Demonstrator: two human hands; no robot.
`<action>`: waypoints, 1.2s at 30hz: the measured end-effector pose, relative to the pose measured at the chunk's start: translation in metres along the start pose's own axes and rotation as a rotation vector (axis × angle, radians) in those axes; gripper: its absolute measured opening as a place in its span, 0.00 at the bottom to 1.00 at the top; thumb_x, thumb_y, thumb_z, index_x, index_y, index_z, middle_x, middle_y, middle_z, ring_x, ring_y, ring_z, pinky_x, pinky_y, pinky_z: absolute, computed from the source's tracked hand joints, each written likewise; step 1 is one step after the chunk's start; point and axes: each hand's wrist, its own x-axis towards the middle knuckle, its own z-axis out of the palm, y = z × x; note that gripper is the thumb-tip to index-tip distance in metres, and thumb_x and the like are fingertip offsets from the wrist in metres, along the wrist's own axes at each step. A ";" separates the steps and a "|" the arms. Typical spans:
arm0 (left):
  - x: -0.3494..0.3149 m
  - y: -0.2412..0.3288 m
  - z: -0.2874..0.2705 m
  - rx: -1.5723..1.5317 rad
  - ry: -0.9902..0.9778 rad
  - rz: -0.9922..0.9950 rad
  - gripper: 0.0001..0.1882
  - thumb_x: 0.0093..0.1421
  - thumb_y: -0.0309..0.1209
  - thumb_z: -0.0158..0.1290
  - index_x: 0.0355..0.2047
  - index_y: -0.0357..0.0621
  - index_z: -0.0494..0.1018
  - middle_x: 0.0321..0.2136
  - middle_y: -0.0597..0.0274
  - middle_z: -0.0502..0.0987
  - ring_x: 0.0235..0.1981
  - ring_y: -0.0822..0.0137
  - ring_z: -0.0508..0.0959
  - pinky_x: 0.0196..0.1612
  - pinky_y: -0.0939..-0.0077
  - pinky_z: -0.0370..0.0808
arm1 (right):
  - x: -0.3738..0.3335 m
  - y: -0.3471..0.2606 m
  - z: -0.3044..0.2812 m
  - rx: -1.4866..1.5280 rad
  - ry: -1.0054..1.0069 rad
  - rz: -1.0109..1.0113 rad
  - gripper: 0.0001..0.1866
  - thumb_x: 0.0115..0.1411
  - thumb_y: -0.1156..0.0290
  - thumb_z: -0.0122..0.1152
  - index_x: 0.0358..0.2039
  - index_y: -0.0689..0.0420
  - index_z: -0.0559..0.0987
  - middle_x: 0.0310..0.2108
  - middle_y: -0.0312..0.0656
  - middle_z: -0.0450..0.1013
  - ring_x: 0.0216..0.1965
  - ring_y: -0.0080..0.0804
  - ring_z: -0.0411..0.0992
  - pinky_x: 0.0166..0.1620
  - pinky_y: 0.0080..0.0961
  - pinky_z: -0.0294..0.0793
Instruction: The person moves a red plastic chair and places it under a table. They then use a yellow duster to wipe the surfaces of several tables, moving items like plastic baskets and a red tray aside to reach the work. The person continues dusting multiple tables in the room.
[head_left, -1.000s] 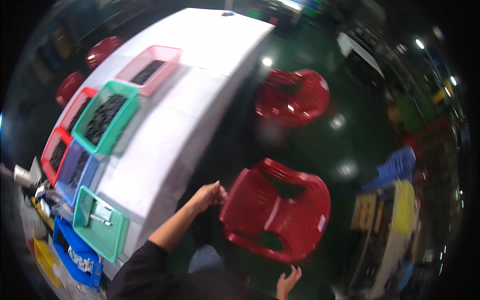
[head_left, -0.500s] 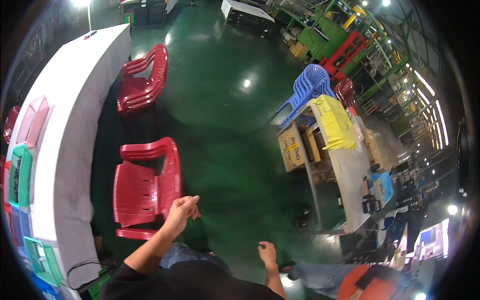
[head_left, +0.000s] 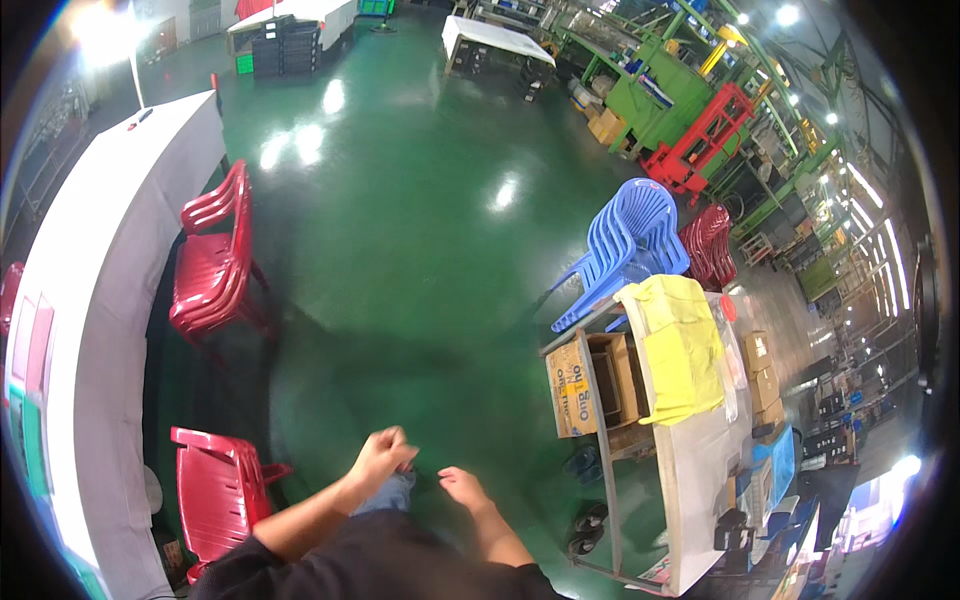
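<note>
In front of my body, above the green floor, my left hand [head_left: 385,457] is closed with its fingers curled inward. A little to its right, my right hand [head_left: 463,487] also has its fingers curled together. The two hands are close but apart. What either one holds, if anything, is hidden or too small to make out. Neither touches any furniture. Nearest on my left stands a red plastic chair [head_left: 215,495], partly covered by my left arm. Below the left hand shows a bit of my jeans [head_left: 385,497].
Along the left runs a long white-covered table [head_left: 100,270] with plastic baskets, beside stacked red chairs [head_left: 213,265]. On the right, a workbench [head_left: 690,480] carries a yellow cloth [head_left: 682,350]. A cardboard box [head_left: 572,390] sits beneath it; stacked blue chairs [head_left: 625,250] stand behind.
My hands have come closer together, the right one moving leftward. The red chairs have shifted down and left in view, and the workbench lower. A person in orange at lower right has left the view.
</note>
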 end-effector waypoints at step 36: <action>1.581 0.575 -0.409 0.987 0.553 0.201 0.19 0.47 0.45 0.54 0.24 0.39 0.72 0.27 0.46 0.75 0.30 0.48 0.74 0.33 0.60 0.71 | 1.385 -0.420 -0.720 0.307 -0.249 0.338 0.09 0.55 0.68 0.56 0.37 0.52 0.76 0.26 0.34 0.73 0.22 0.23 0.71 0.17 0.24 0.64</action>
